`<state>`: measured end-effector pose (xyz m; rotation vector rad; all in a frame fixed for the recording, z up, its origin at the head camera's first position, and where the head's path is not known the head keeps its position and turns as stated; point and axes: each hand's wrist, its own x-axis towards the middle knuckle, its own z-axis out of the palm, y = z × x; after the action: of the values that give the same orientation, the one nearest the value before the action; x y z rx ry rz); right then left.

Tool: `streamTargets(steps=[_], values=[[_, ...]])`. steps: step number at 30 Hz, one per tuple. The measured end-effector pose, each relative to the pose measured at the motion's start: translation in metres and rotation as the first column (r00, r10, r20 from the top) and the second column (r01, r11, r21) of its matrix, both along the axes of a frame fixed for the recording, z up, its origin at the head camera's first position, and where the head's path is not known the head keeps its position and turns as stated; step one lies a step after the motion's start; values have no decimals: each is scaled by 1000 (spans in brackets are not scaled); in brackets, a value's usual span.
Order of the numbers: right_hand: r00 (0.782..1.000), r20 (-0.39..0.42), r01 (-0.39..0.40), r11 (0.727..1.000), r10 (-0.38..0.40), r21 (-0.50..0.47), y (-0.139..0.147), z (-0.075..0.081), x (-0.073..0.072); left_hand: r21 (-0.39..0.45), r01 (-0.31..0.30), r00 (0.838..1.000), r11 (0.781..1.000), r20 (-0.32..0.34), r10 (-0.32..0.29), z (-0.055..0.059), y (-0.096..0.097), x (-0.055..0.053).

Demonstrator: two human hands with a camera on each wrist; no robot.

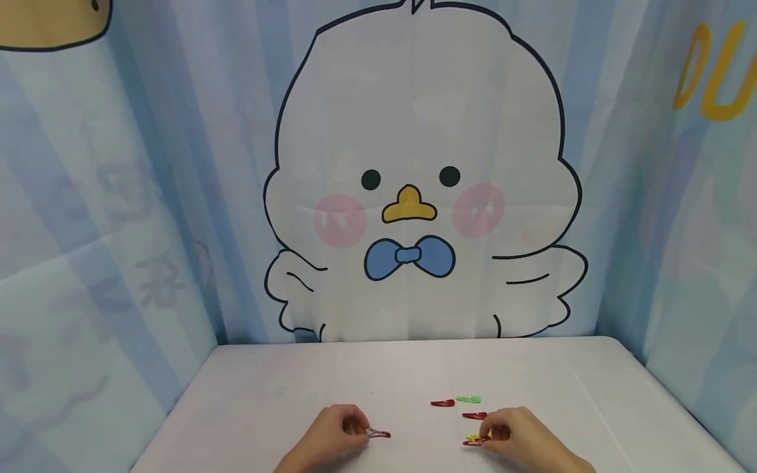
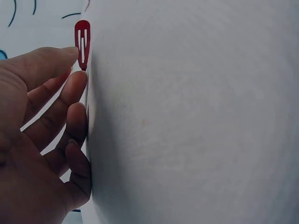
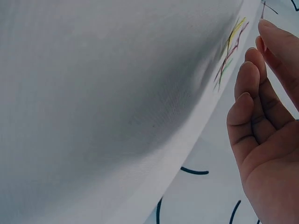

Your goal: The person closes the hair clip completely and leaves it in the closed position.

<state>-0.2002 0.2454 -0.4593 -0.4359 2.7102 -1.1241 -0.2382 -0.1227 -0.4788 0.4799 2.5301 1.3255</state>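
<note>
In the head view my left hand (image 1: 334, 433) pinches a red snap hair clip (image 1: 380, 433) between thumb and fingertips, low over the white table. The left wrist view shows this clip (image 2: 82, 44) upright with its slotted face visible. My right hand (image 1: 523, 437) pinches another red hair clip (image 1: 472, 443) by one end; in the right wrist view only its thin edge shows above the fingertips. Close to the right hand lie a yellow hair clip (image 1: 472, 437), partly hidden, and a red one (image 1: 474, 415). Farther back are a third table clip, red (image 1: 442, 403), and a green clip (image 1: 469, 399).
The white table (image 1: 284, 374) carries the loose clips right of centre, beyond and beside the right hand. A curtain (image 1: 408, 98) with a cartoon chick hangs at the table's back edge, and blue striped cloth (image 1: 89, 263) encloses the sides.
</note>
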Motion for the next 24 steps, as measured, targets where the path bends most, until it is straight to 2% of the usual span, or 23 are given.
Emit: streamTargets(steps=[6,12,17,24], values=[[998,58,-19,1000,18,6,1,-6,-2,-56,-4,1000,998,-1,4,-4,1,-1],[995,87,-50,999,49,4,0,-11,-2,-55,-6,1000,998,24,7,-8,2,0],[995,88,-45,999,44,15,0,-9,-2,-60,12,1000,998,-7,-12,-8,3,-2],[998,60,4,1000,-6,25,0,0,-3,-77,20,998,997,-49,-24,-4,4,-2]])
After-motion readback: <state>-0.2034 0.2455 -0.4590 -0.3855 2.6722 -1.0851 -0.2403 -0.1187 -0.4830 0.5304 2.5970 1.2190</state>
